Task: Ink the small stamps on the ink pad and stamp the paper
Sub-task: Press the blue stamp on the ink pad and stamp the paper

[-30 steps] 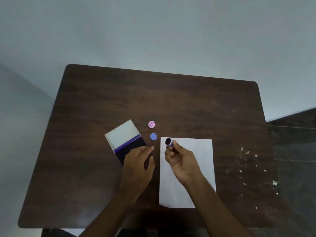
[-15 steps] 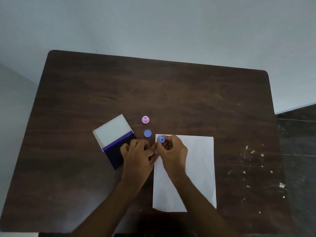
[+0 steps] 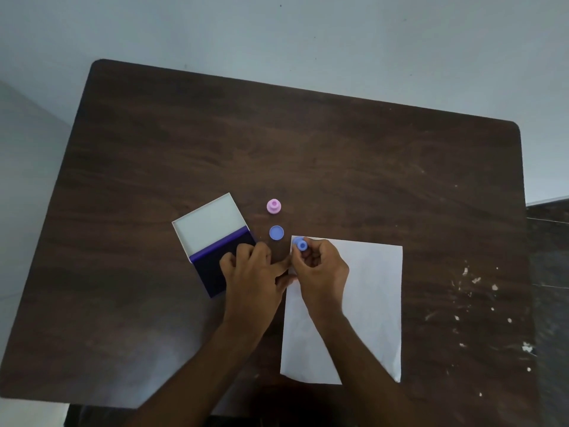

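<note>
right hand [image 3: 321, 269] grip clamped on blue stamp [image 3: 300, 244] over paper [image 3: 372, 303]; left hand [image 3: 251, 272] fingers relaxed on ink pad [image 3: 212, 275]

Your view is dim and flat, lit by soft, diffuse light with no clear source. The bench [image 3: 308, 155] shows a faint pale sheen along its near-left edge. Shadows are weak. The paper [image 3: 369, 303] reads brightest, not blown out. Wide-angle bowing bends the bench edges. Detail is soft overall.
</note>
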Motion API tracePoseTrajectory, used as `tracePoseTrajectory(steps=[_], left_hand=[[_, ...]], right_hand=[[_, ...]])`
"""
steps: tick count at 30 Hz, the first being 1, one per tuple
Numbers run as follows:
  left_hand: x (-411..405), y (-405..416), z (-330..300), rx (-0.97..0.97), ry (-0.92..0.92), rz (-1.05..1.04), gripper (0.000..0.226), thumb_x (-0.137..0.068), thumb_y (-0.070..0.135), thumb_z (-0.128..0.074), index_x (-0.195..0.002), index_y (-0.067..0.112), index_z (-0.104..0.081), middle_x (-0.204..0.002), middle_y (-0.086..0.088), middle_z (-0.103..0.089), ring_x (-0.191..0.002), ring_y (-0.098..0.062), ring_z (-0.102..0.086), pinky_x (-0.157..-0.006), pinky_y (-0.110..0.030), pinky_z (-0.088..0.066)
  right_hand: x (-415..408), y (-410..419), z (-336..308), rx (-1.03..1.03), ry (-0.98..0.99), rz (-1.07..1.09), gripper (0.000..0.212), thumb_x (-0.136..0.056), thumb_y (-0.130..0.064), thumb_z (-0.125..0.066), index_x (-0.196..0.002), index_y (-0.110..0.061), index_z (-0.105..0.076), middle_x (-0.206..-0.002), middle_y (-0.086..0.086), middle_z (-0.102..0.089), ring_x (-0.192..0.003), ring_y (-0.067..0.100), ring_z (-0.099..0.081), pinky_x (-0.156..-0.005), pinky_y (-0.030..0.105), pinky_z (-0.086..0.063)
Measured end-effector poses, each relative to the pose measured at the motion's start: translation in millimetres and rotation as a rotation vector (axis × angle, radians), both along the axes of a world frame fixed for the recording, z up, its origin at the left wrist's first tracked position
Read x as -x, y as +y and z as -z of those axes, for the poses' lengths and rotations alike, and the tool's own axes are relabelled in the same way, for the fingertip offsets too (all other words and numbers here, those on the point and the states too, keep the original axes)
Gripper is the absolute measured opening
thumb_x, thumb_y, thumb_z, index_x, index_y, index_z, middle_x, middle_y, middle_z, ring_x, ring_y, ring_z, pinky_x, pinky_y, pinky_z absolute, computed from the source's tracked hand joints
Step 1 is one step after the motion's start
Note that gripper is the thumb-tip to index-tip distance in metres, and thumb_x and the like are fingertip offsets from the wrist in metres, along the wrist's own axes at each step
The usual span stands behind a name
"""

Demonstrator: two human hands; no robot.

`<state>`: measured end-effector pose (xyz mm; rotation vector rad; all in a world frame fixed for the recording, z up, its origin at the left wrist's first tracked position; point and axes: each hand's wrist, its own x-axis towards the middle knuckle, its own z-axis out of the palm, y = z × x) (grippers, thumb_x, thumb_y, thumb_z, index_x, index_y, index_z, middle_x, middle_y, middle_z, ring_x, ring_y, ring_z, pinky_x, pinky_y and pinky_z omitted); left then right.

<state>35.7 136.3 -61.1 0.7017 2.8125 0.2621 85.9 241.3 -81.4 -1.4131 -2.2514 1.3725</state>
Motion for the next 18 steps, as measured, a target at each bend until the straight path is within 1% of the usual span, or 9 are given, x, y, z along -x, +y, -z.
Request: tracePoseTrajectory(steps=[4,9,11,13,15,18], left_hand=[[0.0,-0.2,-0.5,0.007,-0.014,-0.007,0.041,-0.079,0.054,-0.062,-0.105,0.023,-0.061,-0.104,-0.001,-0.066,-0.096,-0.019,-0.054,-0.091,-0.035,-0.035],[-0.5,-0.4,-1.5,-0.009,-0.028,-0.009,0.041,-0.08,0.054,-0.06,-0.106,0.023,-0.061,-0.105,-0.001,-0.066,-0.097,-0.019,-0.054,-0.092,-0.034,-0.034],[-0.1,-0.7,-2.9,-0.001,-0.031,-0.005,0.041,-0.08,0.055,-0.06,-0.106,0.024,-0.061,-0.105,-0.001,-0.066,-0.097,-0.018,-0.054,-0.092,-0.034,-0.034],[-0.4,-0.8,-4.5,0.004,-0.01,0.011,0.04,-0.077,0.053,-0.064,-0.102,0.022,-0.063,-0.1,-0.002,-0.067,-0.093,-0.02,-0.055,-0.088,-0.035,-0.037],[-0.7,-1.0,-5.1,0.002,0.012,0.012,0.038,-0.076,0.051,-0.067,-0.098,0.02,-0.065,-0.097,-0.003,-0.068,-0.091,-0.021,-0.056,-0.086,-0.036,-0.039],[-0.9,-1.9,-4.7,0.008,-0.002,0.016,0.038,-0.079,0.052,-0.063,-0.1,0.02,-0.065,-0.101,-0.002,-0.067,-0.094,-0.021,-0.055,-0.088,-0.036,-0.037]], right_hand=[[1.4,-1.5,0.0,0.004,-0.007,0.0,0.02,-0.081,-0.029,-0.071,-0.097,-0.019,-0.063,-0.087,-0.01,-0.06,-0.067,0.003,-0.055,-0.066,0.005,-0.039],[2.2,-1.4,-3.2,0.009,-0.006,0.007,0.018,-0.081,-0.029,-0.071,-0.092,-0.028,-0.058,-0.087,-0.011,-0.06,-0.067,0.002,-0.056,-0.065,0.004,-0.038],[2.8,-0.8,-3.4,0.018,-0.027,-0.007,0.017,-0.082,-0.029,-0.071,-0.094,-0.024,-0.06,-0.087,-0.011,-0.06,-0.067,0.003,-0.055,-0.065,0.003,-0.038],[5.2,0.1,-4.4,0.02,-0.056,-0.024,0.018,-0.082,-0.03,-0.07,-0.095,-0.022,-0.061,-0.087,-0.011,-0.058,-0.066,0.002,-0.054,-0.063,0.002,-0.036],[9.5,1.1,-6.8,0.004,-0.078,-0.027,0.016,-0.082,-0.03,-0.071,-0.089,-0.025,-0.057,-0.083,-0.012,-0.058,-0.064,0.003,-0.053,-0.06,0.003,-0.034],[14.3,2.9,-10.5,-0.013,-0.105,-0.041,0.019,-0.082,-0.031,-0.07,-0.082,-0.027,-0.052,-0.078,-0.012,-0.056,-0.06,0.004,-0.053,-0.057,0.003,-0.032]])
